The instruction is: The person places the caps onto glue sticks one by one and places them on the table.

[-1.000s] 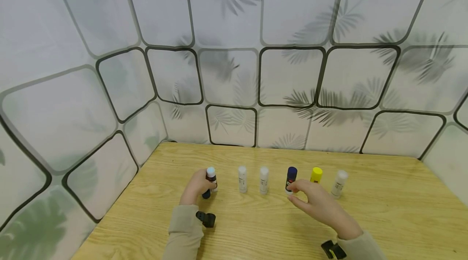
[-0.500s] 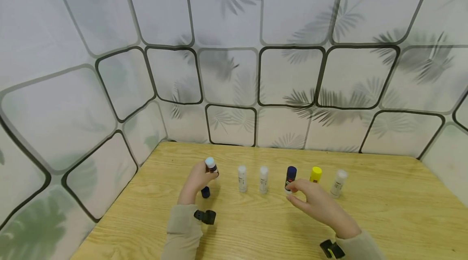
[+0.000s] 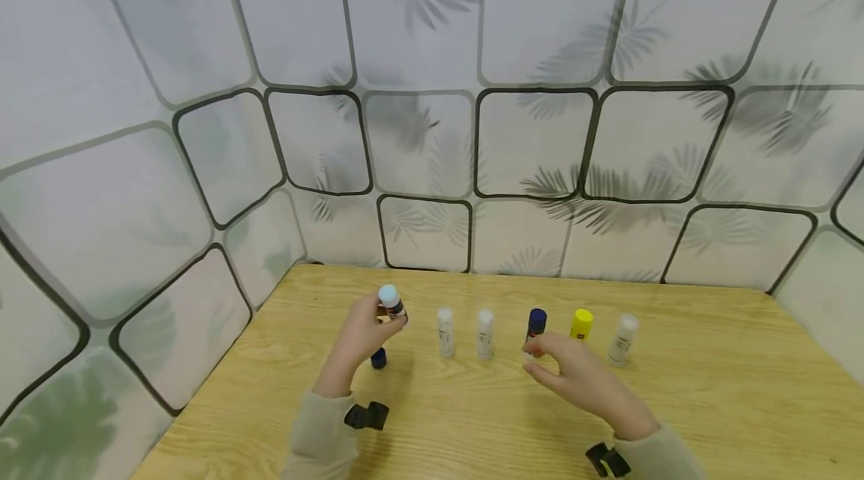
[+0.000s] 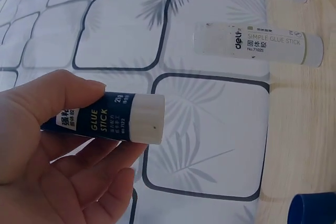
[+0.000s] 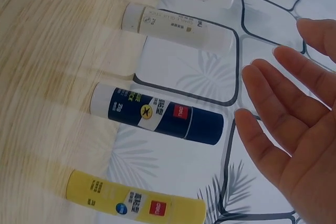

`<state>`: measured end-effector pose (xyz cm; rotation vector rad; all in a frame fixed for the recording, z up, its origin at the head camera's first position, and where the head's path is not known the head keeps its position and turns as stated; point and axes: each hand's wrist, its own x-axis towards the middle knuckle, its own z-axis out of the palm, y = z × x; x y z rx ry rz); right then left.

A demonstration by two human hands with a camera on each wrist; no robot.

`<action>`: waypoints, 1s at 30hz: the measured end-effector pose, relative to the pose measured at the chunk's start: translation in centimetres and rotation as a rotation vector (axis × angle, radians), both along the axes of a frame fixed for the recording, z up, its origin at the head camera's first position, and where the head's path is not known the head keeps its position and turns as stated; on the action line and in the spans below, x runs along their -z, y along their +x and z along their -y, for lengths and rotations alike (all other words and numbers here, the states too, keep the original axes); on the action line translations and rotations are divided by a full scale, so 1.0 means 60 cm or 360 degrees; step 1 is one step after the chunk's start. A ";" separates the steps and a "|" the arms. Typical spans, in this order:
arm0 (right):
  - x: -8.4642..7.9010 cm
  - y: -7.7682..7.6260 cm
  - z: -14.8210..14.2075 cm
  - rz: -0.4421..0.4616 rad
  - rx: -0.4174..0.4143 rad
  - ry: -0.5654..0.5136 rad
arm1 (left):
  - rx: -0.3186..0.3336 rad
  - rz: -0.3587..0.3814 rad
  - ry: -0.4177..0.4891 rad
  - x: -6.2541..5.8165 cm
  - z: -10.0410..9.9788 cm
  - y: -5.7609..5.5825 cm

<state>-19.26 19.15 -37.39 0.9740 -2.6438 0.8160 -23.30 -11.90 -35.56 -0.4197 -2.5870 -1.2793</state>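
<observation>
My left hand (image 3: 356, 341) grips a glue stick (image 4: 113, 116) with a dark blue label and a white base, thumb on one side and fingers on the other. It hangs above the table, tilted, its pale top (image 3: 388, 295) uncovered. A dark blue cap (image 3: 379, 358) sits on the table just below this hand. Nearest to my right hand (image 3: 583, 382) stands a capped dark blue glue stick (image 3: 537, 320). The fingers are spread loosely; in the right wrist view a gap lies between them and this glue stick (image 5: 157, 113).
Two clear glue sticks with white bases, one (image 3: 446, 334) and another (image 3: 484, 335), stand mid-table. A yellow glue stick (image 3: 581, 324) and a further clear one (image 3: 622, 341) stand at the right. Patterned cloth (image 3: 425, 232) walls the wooden table (image 3: 459, 420) behind and left.
My left hand has lifted the glue stick off the table and tilted it, leaving the dark blue cap in place. My right hand has stayed almost still.
</observation>
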 end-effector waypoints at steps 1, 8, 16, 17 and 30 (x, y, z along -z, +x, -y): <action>-0.001 -0.001 0.003 0.0015 -0.0008 0.0006 | 0.0002 -0.0017 -0.0002 -0.002 0.003 0.005; 0.003 -0.011 0.033 0.0057 -0.0087 0.0012 | 0.0081 0.0000 -0.0077 -0.009 0.030 0.036; 0.007 -0.026 0.089 0.0129 -0.0170 -0.0068 | 0.0208 0.0092 -0.0084 -0.013 0.061 0.053; 0.006 -0.027 0.099 0.0135 -0.0191 -0.0076 | 0.0211 0.0099 -0.0072 -0.015 0.063 0.054; 0.016 -0.050 0.235 -0.0045 -0.0328 0.0060 | 0.0066 0.0127 -0.0007 -0.028 0.066 0.055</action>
